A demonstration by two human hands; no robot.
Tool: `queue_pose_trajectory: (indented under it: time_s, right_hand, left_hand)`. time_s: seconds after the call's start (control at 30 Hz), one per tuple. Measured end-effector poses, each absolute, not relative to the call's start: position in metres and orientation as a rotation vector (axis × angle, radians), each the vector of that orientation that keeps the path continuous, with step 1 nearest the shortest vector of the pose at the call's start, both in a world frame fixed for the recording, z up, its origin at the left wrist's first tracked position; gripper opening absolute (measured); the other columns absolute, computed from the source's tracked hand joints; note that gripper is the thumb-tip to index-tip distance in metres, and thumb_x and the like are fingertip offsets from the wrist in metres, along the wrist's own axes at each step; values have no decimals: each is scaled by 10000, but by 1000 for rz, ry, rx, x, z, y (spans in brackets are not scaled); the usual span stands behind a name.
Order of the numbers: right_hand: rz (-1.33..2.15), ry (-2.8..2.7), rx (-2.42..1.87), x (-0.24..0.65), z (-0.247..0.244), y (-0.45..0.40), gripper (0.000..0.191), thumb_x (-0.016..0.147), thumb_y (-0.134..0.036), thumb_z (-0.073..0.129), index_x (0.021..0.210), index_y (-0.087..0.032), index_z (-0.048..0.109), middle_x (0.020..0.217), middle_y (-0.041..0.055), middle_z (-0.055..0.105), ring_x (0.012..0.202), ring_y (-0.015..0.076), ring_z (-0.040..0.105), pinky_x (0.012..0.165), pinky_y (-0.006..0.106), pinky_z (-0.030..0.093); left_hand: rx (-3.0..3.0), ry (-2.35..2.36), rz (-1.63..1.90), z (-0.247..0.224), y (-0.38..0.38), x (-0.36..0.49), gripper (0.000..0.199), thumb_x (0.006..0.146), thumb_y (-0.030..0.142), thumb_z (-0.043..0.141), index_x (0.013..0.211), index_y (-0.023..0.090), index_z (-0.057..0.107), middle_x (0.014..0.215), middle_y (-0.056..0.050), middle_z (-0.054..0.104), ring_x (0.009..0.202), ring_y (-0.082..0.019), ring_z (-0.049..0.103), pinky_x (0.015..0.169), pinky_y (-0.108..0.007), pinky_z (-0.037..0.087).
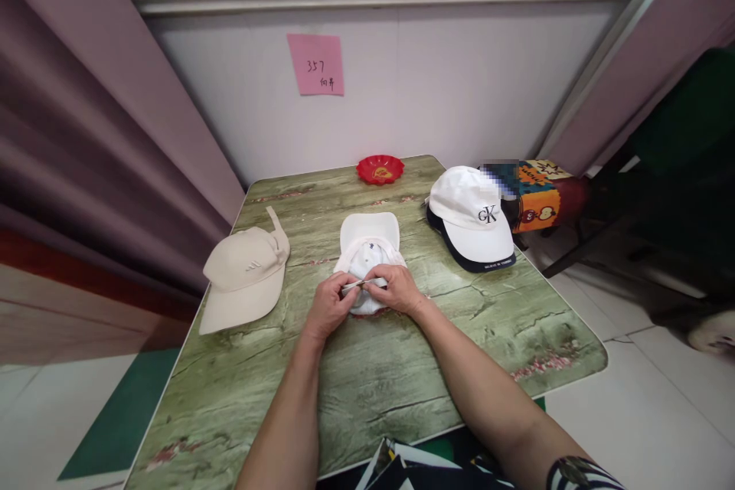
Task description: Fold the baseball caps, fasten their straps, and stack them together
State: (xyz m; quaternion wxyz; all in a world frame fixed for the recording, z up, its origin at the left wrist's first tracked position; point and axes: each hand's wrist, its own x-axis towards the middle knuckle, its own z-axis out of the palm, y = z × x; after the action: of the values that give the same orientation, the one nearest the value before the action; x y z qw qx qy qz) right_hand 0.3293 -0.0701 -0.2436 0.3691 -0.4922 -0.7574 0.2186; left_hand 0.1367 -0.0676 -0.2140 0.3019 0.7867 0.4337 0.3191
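Observation:
A white baseball cap (370, 230) lies upside down in the middle of the table, its brim pointing away from me and its inside showing. My left hand (331, 302) pinches one end of the cap's back strap (353, 285). From the other side, my right hand (396, 285) grips the strap, with fingers closed close to the left fingertips. A small dark spot shows on the strap between the fingertips, too small to make out. Part of the cap's crown is hidden behind both hands.
A beige cap (246, 276) with its strap sticking up lies at the left edge of the green wood-patterned table (379, 375). A white cap (462, 199) is stacked on a dark one (453, 249) at right. A red dish (380, 169) sits near the wall.

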Motion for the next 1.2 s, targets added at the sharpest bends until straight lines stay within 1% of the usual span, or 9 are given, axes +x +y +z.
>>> queue_pose_trajectory:
  time_s: [0.17,0.47,0.57,0.73,0.83,0.87,0.97,1.1,1.2]
  right_hand:
    - [546,-1947,-1261,324,-246,-67,129,850,-323,627,896,-248,721,865,3,742,809,157,669,729,234,438]
    - [396,-1630,-1459,320,-242,-64,262,866,-421,633,1038,-231,689,1010,53,731,903,200,664,813,290,471]
    - [360,-1634,-1461,320,-243,-61,231,934,-360,539,1054,-226,684,1031,62,721,974,207,644,865,307,458]
    - [338,-1684,-1434,319,-244,-59,253,962,-287,472,1092,-223,679,1022,75,710,991,215,626,892,324,450]
    - [413,-1679,-1382,320,-245,-58,263,948,-241,469,1109,-236,677,1035,58,707,991,203,630,888,318,464]
    - [442,-1662,-1365,321,-246,-57,272,938,-224,469,1116,-240,675,1045,51,707,990,198,633,887,316,471]
    - [504,-1603,-1333,324,-250,-55,325,883,-162,480,1141,-238,663,1088,40,705,1008,194,641,908,319,482]
    - [558,-1555,-1333,325,-252,-53,401,777,-104,501,1114,-232,676,1091,29,710,1009,204,652,913,330,495]
    - [579,-1547,-1332,325,-251,-53,412,742,-100,499,1081,-236,691,1078,21,717,1002,207,656,916,336,494]
  left_hand:
    - [2090,1158,895,-219,-64,134,159,851,281,541,821,179,659,767,-21,601,743,-168,552,699,-268,424]
    - [1875,1371,1130,-230,-57,136,206,889,346,537,962,186,645,922,-40,616,770,-165,563,690,-265,445]
    - [1862,1310,1115,-230,-54,136,214,903,357,514,931,187,642,885,-29,598,777,-164,553,702,-265,439]
    - [1745,1247,1010,-228,-52,133,261,896,408,502,820,181,607,720,-1,543,660,-146,509,590,-240,409]
    - [1719,1239,1004,-229,-52,133,227,845,402,594,822,176,602,710,14,539,628,-126,492,573,-224,401]
    - [1710,1232,1019,-230,-52,134,220,813,385,643,883,178,614,733,18,552,629,-121,496,578,-221,407]
    - [1728,1216,1088,-232,-53,136,342,759,319,714,1067,198,629,843,7,615,686,-126,548,633,-232,443]
    - [1882,1241,1153,-233,-53,136,205,809,300,674,988,201,691,926,-32,668,829,-166,608,744,-273,464]
    - [1945,1266,1181,-233,-53,135,196,831,301,654,994,201,697,915,-36,670,833,-174,615,752,-285,468]
